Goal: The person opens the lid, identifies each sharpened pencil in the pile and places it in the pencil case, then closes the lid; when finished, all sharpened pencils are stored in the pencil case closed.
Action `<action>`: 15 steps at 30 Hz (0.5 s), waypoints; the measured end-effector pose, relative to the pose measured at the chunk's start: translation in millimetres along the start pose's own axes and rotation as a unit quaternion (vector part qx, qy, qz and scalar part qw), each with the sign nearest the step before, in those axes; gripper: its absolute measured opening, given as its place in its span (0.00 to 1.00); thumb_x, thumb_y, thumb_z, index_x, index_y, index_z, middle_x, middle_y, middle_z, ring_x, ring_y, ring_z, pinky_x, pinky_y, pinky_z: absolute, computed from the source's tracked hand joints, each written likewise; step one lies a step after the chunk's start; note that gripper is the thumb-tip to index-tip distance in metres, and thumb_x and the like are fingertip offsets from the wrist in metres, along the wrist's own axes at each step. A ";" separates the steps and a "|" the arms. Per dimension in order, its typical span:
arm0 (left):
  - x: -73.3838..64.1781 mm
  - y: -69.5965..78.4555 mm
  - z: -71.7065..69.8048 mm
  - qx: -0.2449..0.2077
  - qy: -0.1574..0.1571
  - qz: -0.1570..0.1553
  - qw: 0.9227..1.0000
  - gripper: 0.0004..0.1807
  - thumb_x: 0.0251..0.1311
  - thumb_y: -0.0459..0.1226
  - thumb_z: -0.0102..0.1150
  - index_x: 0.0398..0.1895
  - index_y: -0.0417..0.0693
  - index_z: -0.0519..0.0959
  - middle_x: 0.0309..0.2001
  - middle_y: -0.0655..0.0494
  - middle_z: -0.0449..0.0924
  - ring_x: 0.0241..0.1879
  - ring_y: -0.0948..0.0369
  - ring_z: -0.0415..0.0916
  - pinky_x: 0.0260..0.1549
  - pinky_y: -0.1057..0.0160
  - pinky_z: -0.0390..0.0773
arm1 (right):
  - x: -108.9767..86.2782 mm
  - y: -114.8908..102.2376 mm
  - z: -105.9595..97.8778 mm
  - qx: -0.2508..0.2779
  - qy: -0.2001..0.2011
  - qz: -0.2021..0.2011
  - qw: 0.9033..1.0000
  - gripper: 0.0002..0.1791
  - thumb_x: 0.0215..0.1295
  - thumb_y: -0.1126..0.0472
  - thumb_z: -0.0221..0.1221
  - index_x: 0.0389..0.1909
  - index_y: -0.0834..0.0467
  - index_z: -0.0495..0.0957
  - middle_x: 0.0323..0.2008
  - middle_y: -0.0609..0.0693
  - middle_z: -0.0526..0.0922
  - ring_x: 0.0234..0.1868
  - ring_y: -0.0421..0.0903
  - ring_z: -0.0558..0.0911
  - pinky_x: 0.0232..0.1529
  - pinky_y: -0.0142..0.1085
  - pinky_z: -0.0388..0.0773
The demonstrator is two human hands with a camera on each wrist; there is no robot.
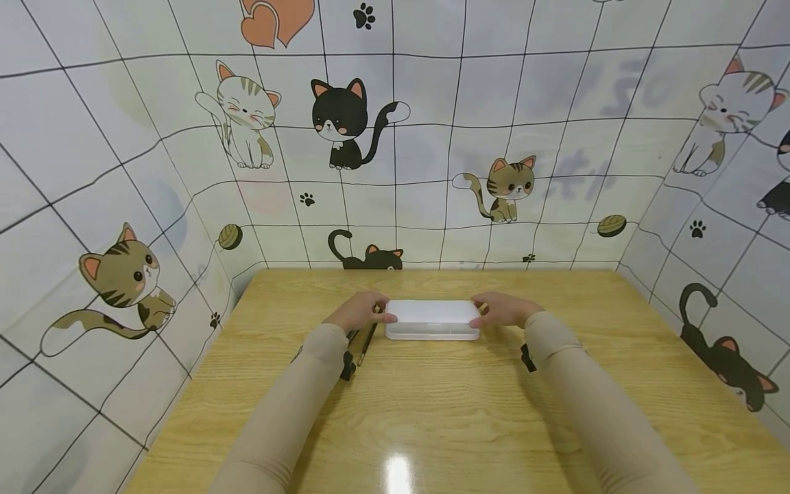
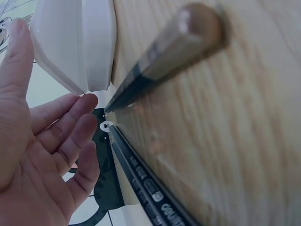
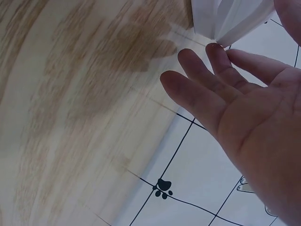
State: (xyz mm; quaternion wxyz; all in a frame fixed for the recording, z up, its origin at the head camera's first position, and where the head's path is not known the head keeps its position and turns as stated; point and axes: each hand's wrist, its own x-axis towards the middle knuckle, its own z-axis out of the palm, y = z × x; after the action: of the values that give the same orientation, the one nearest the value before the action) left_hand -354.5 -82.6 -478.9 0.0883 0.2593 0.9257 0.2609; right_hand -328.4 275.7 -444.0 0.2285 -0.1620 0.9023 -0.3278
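A long white plastic pencil box (image 1: pixel 432 312) lies crosswise on the table, its lid over its base. My left hand (image 1: pixel 361 312) pinches the left end, with the thumb at the front and fingers behind. At the opposite end my right hand (image 1: pixel 507 310) holds it the same way. In the left wrist view the box's end (image 2: pixel 98 47) meets my fingertips; in the right wrist view its other end (image 3: pixel 204 19) shows near my fingers. Beside the left hand lie dark pencils (image 2: pixel 150 188) with printed lettering and another pencil (image 2: pixel 164 52) with a rounded end.
The wood-grain table (image 1: pixel 432 405) reaches back to a wall covering (image 1: pixel 426 151) with grid lines and cartoon cats, which also rises on both sides. Black straps (image 1: pixel 348 367) hang at the wrists. Light glares off the table's front.
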 end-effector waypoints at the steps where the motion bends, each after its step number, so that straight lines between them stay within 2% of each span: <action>1: 0.4 -0.8 0.5 -0.001 -0.002 0.001 1.000 0.36 0.62 0.56 0.66 0.66 0.43 0.76 0.55 0.52 0.81 0.55 0.55 0.76 0.58 0.51 0.76 | 0.4 0.5 0.5 -0.001 -0.001 0.000 1.000 0.48 0.67 0.53 0.68 0.75 0.74 0.54 0.68 0.70 0.66 0.67 0.68 0.69 0.65 0.57 0.70; 6: 1.5 -3.0 2.8 -0.007 -0.005 0.001 1.000 0.38 0.60 0.56 0.67 0.67 0.43 0.75 0.53 0.52 0.81 0.53 0.56 0.77 0.56 0.52 0.77 | 2.6 1.8 1.8 -0.008 -0.002 -0.003 1.000 0.46 0.66 0.54 0.68 0.74 0.74 0.56 0.68 0.70 0.67 0.67 0.68 0.69 0.64 0.58 0.70; 13: 1.4 0.2 3.3 -0.014 0.000 -0.006 1.000 0.31 0.58 0.55 0.70 0.58 0.45 0.80 0.50 0.54 0.81 0.45 0.59 0.76 0.49 0.55 0.78 | 1.6 -0.3 3.0 -0.022 0.001 -0.003 1.000 0.45 0.65 0.54 0.69 0.73 0.74 0.59 0.67 0.71 0.68 0.66 0.68 0.70 0.65 0.58 0.69; 15: 1.0 1.0 3.7 -0.012 0.001 -0.011 1.000 0.34 0.58 0.55 0.70 0.62 0.44 0.78 0.52 0.53 0.81 0.47 0.59 0.76 0.51 0.55 0.78 | 1.0 -0.8 3.8 -0.022 0.001 -0.006 1.000 0.44 0.65 0.54 0.69 0.72 0.73 0.60 0.66 0.71 0.69 0.66 0.68 0.71 0.65 0.58 0.69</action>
State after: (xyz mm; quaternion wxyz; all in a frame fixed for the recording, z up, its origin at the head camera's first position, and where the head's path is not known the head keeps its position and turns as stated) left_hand -353.8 -79.7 -481.6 0.0936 0.2478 0.9255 0.2708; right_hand -327.2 272.7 -446.4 0.2218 -0.1720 0.9084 -0.3099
